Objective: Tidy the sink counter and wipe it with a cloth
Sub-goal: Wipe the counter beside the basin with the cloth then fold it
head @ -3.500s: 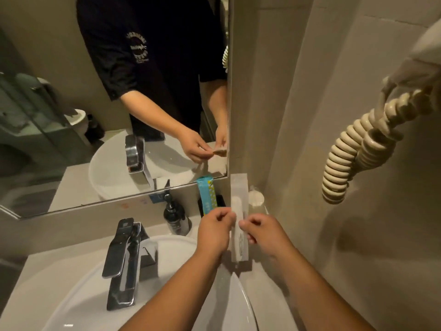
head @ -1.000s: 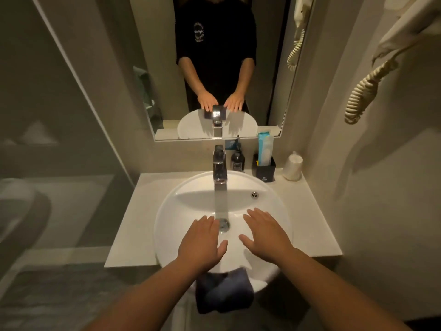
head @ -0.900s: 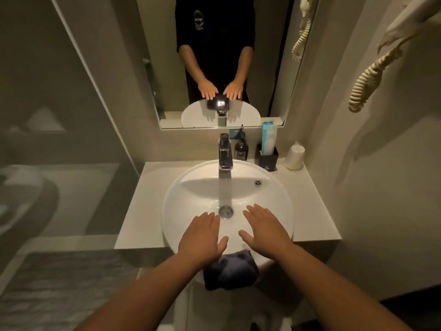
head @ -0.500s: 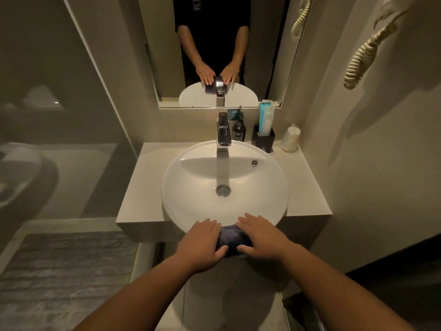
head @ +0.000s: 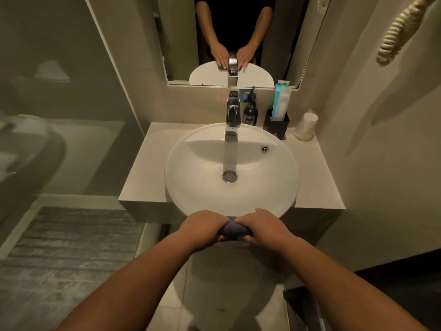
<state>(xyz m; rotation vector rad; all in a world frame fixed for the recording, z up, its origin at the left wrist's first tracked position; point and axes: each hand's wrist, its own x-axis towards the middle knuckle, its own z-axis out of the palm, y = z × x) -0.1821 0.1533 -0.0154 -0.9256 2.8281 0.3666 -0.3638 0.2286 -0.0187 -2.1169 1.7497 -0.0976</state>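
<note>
Both hands have drawn back from over the basin, where they hovered flat and spread 1 second ago, to its near rim. The left hand (head: 202,226) and right hand (head: 259,227) are now curled around 1 dark cloth (head: 233,231), gripping it from either side; the cloth sits bunched between them at the front edge of the sink (head: 274,187), below the rim, where before it hung loose under the open palms. The view has also pulled back, so more floor shows.

On the counter (head: 145,177) there is 1 sink with 1 tap (head: 232,115) at its back and 1 drain (head: 229,176) in the middle. Behind the sink on the right stand 1 dark pump bottle (head: 250,113), 1 black holder (head: 276,126) with 2 packets upright in it, 1 blue and 1 white, and 1 wrapped white cup (head: 306,125) nearest the wall. 1 mirror (head: 181,39) hangs above, and 1 coiled cord (head: 393,34) hangs on the right wall.
</note>
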